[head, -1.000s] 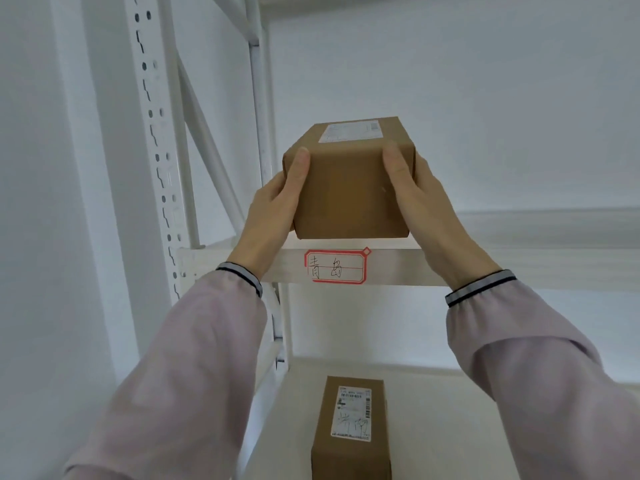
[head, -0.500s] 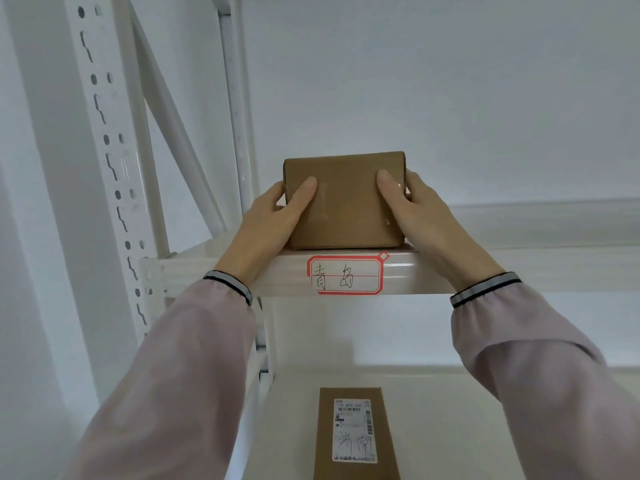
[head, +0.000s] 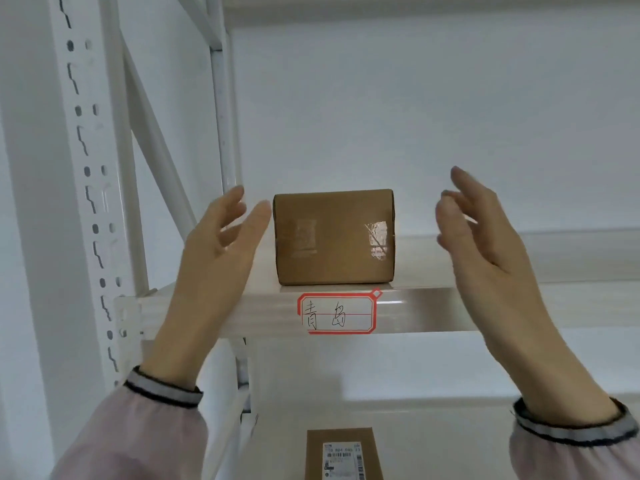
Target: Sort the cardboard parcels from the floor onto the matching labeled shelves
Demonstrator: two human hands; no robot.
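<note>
A brown cardboard parcel (head: 334, 237) with clear tape on its front stands upright on the white upper shelf (head: 450, 306), directly above a red-bordered handwritten label (head: 337, 312) stuck on the shelf's front edge. My left hand (head: 216, 258) is open just left of the parcel, its thumb close to the box's left edge but apart from it. My right hand (head: 485, 244) is open and well clear to the right, fingers spread. Neither hand holds anything.
A second cardboard parcel (head: 343, 453) with a printed shipping label lies on the lower shelf (head: 450, 445), cut off by the frame's bottom. A white perforated upright (head: 90, 188) and a diagonal brace (head: 159, 147) stand at the left. A white wall is behind.
Both hands let go of the parcel and drew apart sideways. The parcel, lowered onto the upper shelf half a second ago, now stands there alone.
</note>
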